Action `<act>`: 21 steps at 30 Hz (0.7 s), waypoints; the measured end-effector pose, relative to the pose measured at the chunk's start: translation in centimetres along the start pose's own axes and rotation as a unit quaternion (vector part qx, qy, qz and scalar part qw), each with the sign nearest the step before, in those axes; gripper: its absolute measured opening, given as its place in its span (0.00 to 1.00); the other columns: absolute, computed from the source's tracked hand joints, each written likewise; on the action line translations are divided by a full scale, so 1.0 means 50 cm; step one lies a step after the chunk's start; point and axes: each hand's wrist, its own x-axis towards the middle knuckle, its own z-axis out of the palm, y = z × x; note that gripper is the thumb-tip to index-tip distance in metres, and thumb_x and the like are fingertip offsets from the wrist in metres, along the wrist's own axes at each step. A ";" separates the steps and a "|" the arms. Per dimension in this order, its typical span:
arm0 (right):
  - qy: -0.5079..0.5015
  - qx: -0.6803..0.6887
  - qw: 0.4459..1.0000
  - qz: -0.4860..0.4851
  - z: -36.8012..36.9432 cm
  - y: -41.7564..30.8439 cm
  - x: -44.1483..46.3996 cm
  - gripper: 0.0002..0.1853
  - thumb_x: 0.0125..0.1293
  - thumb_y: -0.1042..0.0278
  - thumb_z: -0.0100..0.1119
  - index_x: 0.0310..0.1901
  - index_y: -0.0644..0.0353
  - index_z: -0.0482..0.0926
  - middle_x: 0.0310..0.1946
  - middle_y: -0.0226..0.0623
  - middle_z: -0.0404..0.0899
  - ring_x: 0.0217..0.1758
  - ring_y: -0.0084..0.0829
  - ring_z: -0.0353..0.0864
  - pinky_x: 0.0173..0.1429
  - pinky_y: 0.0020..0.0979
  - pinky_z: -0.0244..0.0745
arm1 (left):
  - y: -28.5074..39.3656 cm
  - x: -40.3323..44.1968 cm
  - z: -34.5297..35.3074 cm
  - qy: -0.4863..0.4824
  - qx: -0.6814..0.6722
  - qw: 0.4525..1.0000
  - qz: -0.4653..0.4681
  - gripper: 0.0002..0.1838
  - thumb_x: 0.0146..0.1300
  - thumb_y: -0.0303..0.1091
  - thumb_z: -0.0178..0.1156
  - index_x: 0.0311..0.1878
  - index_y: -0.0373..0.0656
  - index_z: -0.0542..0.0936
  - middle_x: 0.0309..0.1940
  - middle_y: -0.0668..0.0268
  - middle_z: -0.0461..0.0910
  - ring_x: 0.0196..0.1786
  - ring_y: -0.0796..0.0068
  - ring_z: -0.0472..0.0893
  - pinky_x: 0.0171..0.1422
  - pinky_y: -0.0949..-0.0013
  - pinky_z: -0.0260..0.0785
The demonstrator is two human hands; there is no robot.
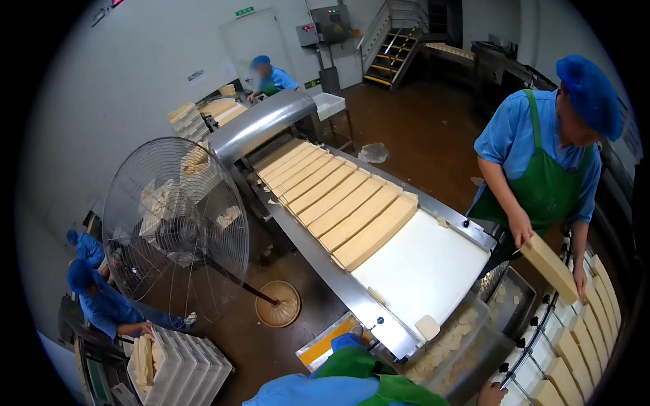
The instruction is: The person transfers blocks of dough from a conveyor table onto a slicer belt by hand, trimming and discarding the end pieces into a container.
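My right hand (492, 394) shows partly at the bottom edge, beside the rail of the right-hand conveyor. Its fingers are too small and cut off to tell whether they grip the rail. My left hand is out of view; only my blue sleeve (305, 391) and green apron (359, 365) appear. In front of me, long stacks of thin pale-yellow sheets (376, 233) lie side by side on a white conveyor belt (423, 267). More pale-yellow stacks (581, 338) stand on the right-hand conveyor near my right hand.
At right, a co-worker (542, 149) holds a long stack (550, 267) in both hands. Clear bins (450, 338) with sheet scraps sit between the conveyors. A large fan (179, 223) stands left. Stacked white crates (189, 365) are lower left, beside another worker (101, 304).
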 end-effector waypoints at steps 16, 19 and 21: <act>0.075 0.037 0.995 0.062 0.007 -0.052 -0.013 0.20 0.57 0.55 0.53 0.41 0.63 0.81 0.54 0.59 0.66 0.52 0.56 0.73 0.57 0.50 0.70 | -0.024 0.086 -0.208 0.315 -0.022 0.948 0.033 0.15 0.60 0.32 0.55 0.46 0.30 0.75 0.42 0.42 0.77 0.48 0.42 0.76 0.54 0.55 0.68; 0.228 -0.007 0.974 -0.003 0.020 -0.139 -0.033 0.26 0.50 0.57 0.64 0.51 0.60 0.76 0.61 0.62 0.63 0.62 0.57 0.67 0.62 0.50 0.66 | 0.122 0.127 -0.280 0.342 -0.069 0.913 0.209 0.21 0.62 0.35 0.59 0.54 0.32 0.71 0.48 0.46 0.73 0.52 0.47 0.73 0.59 0.53 0.64; 0.266 0.034 0.958 -0.103 0.035 -0.225 -0.018 0.30 0.47 0.58 0.68 0.54 0.60 0.75 0.63 0.62 0.62 0.64 0.57 0.64 0.64 0.51 0.64 | 0.207 0.139 -0.309 0.340 -0.031 0.900 0.272 0.26 0.59 0.36 0.63 0.56 0.31 0.69 0.51 0.45 0.69 0.55 0.45 0.70 0.61 0.54 0.62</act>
